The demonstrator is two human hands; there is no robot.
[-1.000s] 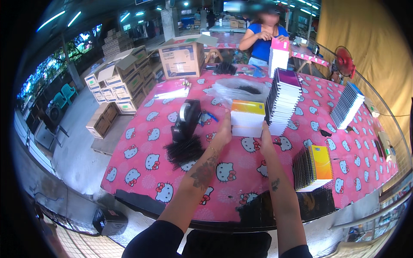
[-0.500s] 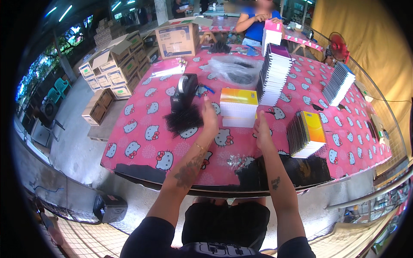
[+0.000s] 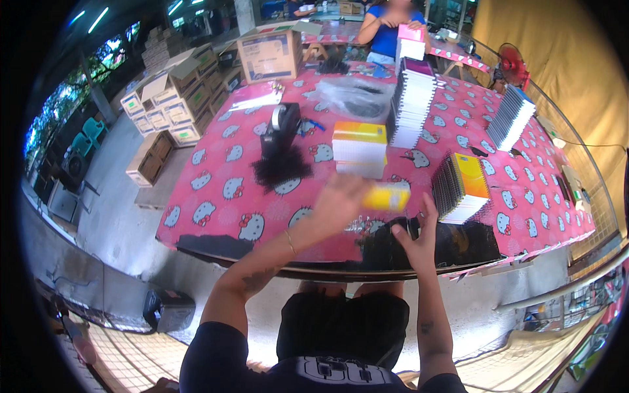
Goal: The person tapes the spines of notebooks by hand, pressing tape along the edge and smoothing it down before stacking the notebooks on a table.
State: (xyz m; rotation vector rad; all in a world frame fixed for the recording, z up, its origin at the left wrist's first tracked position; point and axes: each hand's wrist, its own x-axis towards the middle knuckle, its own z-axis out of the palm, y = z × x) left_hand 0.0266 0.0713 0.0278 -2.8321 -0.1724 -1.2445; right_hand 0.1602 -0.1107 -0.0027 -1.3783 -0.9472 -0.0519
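Observation:
My left hand (image 3: 342, 198), blurred by motion, is closed on a yellow-covered notebook (image 3: 388, 197) above the near part of the table. To its right, my right hand (image 3: 419, 234) holds nothing, its thumb and fingers spread apart over a black patch of the tabletop. Just beyond the left hand stands a stack of yellow-covered page blocks (image 3: 359, 149), with no coils showing. A stack of yellow spiral notebooks (image 3: 464, 188), black coils facing left, sits beyond my right hand. Left of the page blocks lies a heap of black binding coils (image 3: 282, 169).
A black tape dispenser (image 3: 282, 129) stands behind the coils. Clear plastic bags (image 3: 354, 97) lie farther back beside a tall notebook stack (image 3: 409, 108). Another stack (image 3: 511, 119) is at right. A person in blue (image 3: 388, 36) works across the table. Cartons (image 3: 173, 98) stand left.
My left hand has moved nearer and right, now carrying a yellow notebook from the page-block stack. My right hand has drawn back toward the table's near edge.

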